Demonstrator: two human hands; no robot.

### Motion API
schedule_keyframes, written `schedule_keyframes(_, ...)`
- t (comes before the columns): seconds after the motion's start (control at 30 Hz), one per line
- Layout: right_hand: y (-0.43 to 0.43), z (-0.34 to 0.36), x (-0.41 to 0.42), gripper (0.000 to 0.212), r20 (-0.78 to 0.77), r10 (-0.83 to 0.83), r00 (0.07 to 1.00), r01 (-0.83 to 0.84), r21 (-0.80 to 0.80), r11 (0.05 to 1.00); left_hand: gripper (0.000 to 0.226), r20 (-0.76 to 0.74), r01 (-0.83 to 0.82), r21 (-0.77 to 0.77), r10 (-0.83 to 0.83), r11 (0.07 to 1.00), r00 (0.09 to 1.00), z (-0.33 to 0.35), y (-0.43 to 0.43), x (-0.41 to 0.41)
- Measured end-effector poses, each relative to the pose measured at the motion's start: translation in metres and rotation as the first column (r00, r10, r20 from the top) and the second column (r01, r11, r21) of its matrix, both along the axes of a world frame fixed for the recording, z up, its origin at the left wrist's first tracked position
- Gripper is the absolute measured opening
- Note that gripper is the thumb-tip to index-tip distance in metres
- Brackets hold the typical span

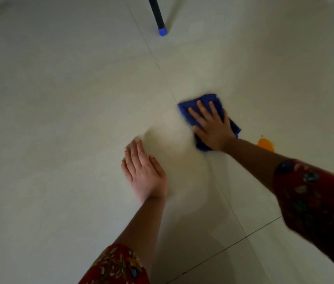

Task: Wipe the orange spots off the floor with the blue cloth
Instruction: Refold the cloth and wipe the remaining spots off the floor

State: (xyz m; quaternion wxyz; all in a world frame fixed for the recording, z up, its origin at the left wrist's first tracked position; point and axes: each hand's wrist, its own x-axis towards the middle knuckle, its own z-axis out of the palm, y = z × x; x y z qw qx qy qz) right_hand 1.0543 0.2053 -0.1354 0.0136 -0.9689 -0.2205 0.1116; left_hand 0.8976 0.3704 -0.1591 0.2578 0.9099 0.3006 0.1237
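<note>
The right hand pressed flat, fingers spread, on the blue cloth; the left hand lay flat on the floor. An orange spot sat just beside the right forearm. A black pole with a blue tip stood well apart.

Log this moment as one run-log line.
step: wipe | right hand: flat on blue cloth | left hand: flat on floor | orange spot: unwiped, right of cloth

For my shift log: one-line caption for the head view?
Right hand presses blue cloth flat on the floor near an orange spot; left hand rests flat on the floor.
</note>
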Motion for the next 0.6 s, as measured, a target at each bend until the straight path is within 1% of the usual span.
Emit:
schedule_keyframes(0.03,0.009,-0.001,-0.019,0.068,0.002,0.131,0.991,-0.131,0.014,0.991,0.057,-0.001,-0.004,0.008,0.004,1.0,1.0,0.001,0.0,0.001)
schedule_keyframes(0.07,0.009,-0.001,-0.043,0.063,0.007,0.307,0.952,-0.307,0.03,0.951,0.056,0.002,-0.002,0.016,0.002,1.0,1.0,0.001,-0.001,0.0)
schedule_keyframes(0.1,-0.004,-0.008,-0.068,0.057,0.021,0.475,0.88,-0.475,0.03,0.879,0.056,0.0,0.001,0.018,-0.001,1.0,1.0,0.001,-0.001,0.0)
schedule_keyframes(0.13,-0.024,-0.008,-0.085,0.054,0.008,0.575,0.818,-0.575,0.011,0.818,0.056,-0.012,0.014,0.017,-0.014,1.0,1.0,0.002,-0.002,0.0)
schedule_keyframes(0.17,-0.045,-0.007,-0.091,0.053,-0.012,0.608,0.794,-0.608,0.008,0.794,0.056,-0.027,0.028,0.021,-0.028,0.999,0.999,0.002,-0.002,-0.001)
schedule_keyframes(0.2,-0.066,-0.008,-0.086,0.053,-0.023,0.574,0.819,-0.573,0.015,0.819,0.055,-0.039,0.04,0.024,-0.039,0.999,0.998,0.003,-0.003,-0.001)
schedule_keyframes(0.23,-0.081,-0.008,-0.076,0.053,-0.008,0.479,0.878,-0.478,0.024,0.878,0.055,-0.051,0.057,0.032,-0.055,0.998,0.997,0.003,-0.003,-0.001)
schedule_keyframes(0.27,-0.091,-0.007,-0.065,0.055,-0.012,0.336,0.942,-0.335,0.027,0.942,0.055,-0.065,0.078,0.036,-0.076,0.996,0.995,0.004,-0.004,-0.001)
schedule_keyframes(0.3,-0.092,-0.006,-0.055,0.057,-0.025,0.184,0.983,-0.183,0.021,0.983,0.055,-0.08,0.11,0.043,-0.106,0.993,0.991,0.005,-0.004,-0.001)
schedule_keyframes(0.33,-0.086,-0.006,-0.051,0.058,-0.036,0.057,0.998,-0.057,0.013,0.998,0.054,-0.091,0.157,0.053,-0.152,0.986,0.984,0.006,-0.004,-0.001)
schedule_keyframes(0.37,-0.078,-0.004,-0.058,0.061,-0.028,-0.012,1.0,0.013,0.012,1.0,0.053,-0.094,0.225,0.07,-0.218,0.972,0.971,0.008,-0.007,-0.001)
schedule_keyframes(0.4,-0.069,-0.005,-0.074,0.064,-0.003,-0.006,1.0,0.006,0.031,0.999,0.052,-0.098,0.299,0.097,-0.29,0.949,0.952,0.009,-0.009,-0.002)
schedule_keyframes(0.43,-0.062,-0.006,-0.097,0.063,0.012,0.079,0.997,-0.079,0.054,0.995,0.051,-0.104,0.367,0.127,-0.355,0.922,0.929,0.01,-0.009,-0.004)
schedule_keyframes(0.47,-0.067,-0.008,-0.125,0.061,0.006,0.199,0.98,-0.198,0.058,0.978,0.05,-0.107,0.424,0.156,-0.412,0.892,0.905,0.011,-0.01,-0.004)
schedule_keyframes(0.5,-0.08,-0.01,-0.152,0.058,-0.012,0.306,0.952,-0.305,0.056,0.951,0.051,-0.115,0.464,0.168,-0.45,0.87,0.886,0.012,-0.01,-0.006)
schedule_keyframes(0.53,-0.099,-0.009,-0.171,0.056,-0.03,0.371,0.928,-0.369,0.051,0.928,0.053,-0.128,0.487,0.156,-0.472,0.859,0.872,0.013,-0.011,-0.008)
schedule_keyframes(0.57,-0.121,-0.008,-0.181,0.055,-0.022,0.376,0.926,-0.374,0.056,0.926,0.053,-0.133,0.507,0.134,-0.492,0.851,0.861,0.015,-0.015,-0.011)
schedule_keyframes(0.6,-0.142,-0.009,-0.186,0.055,0.004,0.318,0.948,-0.318,0.053,0.947,0.054,-0.134,0.542,0.112,-0.528,0.833,0.839,0.016,-0.021,-0.014)
